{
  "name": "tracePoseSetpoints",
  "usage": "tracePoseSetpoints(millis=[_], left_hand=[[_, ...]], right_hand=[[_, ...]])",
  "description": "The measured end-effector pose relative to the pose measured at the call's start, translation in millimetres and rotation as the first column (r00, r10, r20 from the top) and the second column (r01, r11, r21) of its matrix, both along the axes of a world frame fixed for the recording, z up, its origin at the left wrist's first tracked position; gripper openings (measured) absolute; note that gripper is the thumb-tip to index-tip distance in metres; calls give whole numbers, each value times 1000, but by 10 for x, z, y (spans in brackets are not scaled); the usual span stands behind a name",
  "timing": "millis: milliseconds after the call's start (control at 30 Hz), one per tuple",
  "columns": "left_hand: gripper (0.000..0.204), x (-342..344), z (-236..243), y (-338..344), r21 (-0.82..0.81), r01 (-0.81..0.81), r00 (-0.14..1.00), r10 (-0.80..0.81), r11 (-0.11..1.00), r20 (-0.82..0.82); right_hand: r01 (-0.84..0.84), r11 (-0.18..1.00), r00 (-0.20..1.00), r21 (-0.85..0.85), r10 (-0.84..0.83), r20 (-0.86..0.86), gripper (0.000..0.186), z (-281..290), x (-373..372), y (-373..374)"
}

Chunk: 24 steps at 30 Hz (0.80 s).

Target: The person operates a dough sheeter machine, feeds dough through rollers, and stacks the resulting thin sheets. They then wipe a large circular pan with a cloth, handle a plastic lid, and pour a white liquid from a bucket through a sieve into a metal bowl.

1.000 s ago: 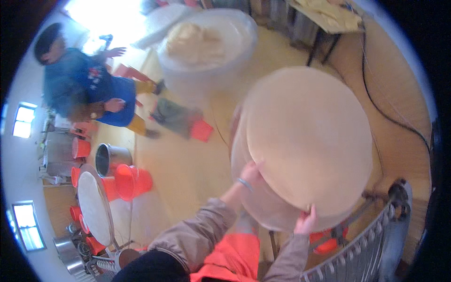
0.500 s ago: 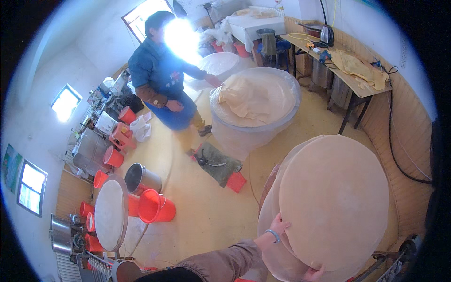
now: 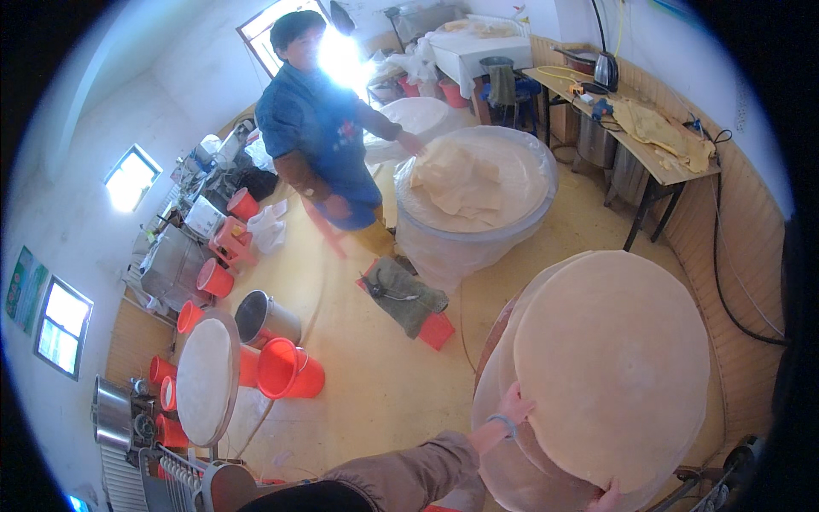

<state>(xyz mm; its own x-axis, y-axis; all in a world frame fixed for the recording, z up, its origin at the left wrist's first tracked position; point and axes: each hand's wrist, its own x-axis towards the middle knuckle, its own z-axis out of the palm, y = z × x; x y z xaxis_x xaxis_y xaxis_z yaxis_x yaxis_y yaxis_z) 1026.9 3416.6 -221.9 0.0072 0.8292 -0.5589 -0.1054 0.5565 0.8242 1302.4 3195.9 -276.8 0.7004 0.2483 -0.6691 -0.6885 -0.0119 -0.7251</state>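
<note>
Just at the fingertips of the left hand (image 3: 514, 405), the left edge of a large, pale round sheet (image 3: 618, 367) was caught in a pinch, with the bulk of the sheet spread to the right of those fingers. By the right hand (image 3: 607, 497), the sheet's lower edge was met; most of that hand was cut off by the border of the view, so whether its fingers were clenched or loose could not be told. Below and to the left of the left fingers, whitish layers (image 3: 495, 410) were exposed past the sheet's edge. Behind the same fingers, a light blue bracelet (image 3: 508, 422) was worn at the wrist, and the forearm was covered by a brown sleeve (image 3: 414, 469). Ahead of the fingers and leftward, a green sack (image 3: 401, 294) was laid on the floor. Farther ahead, crumpled pale sheets (image 3: 452, 175) were heaped in a wide tub (image 3: 448, 256) draped with clear plastic, toward which a hand (image 3: 411, 142) was extended by a co-worker (image 3: 311, 128). Well to the left of the fingers, a red bucket (image 3: 303, 380) was set beside a metal pot (image 3: 281, 320).
</note>
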Motion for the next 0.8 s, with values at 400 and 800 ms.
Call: tracePoseSetpoints(millis=[400,800], left_hand=[[48,-56,620,54,362,-34,979,-42,931,201],[44,-424,-756,227,223,75,995,-59,972,-77]], right_hand=[[-37,976,798,-214,158,581,38,1049,-321,-60],[-47,956,965,-288,119,235,42,-81,-924,193]])
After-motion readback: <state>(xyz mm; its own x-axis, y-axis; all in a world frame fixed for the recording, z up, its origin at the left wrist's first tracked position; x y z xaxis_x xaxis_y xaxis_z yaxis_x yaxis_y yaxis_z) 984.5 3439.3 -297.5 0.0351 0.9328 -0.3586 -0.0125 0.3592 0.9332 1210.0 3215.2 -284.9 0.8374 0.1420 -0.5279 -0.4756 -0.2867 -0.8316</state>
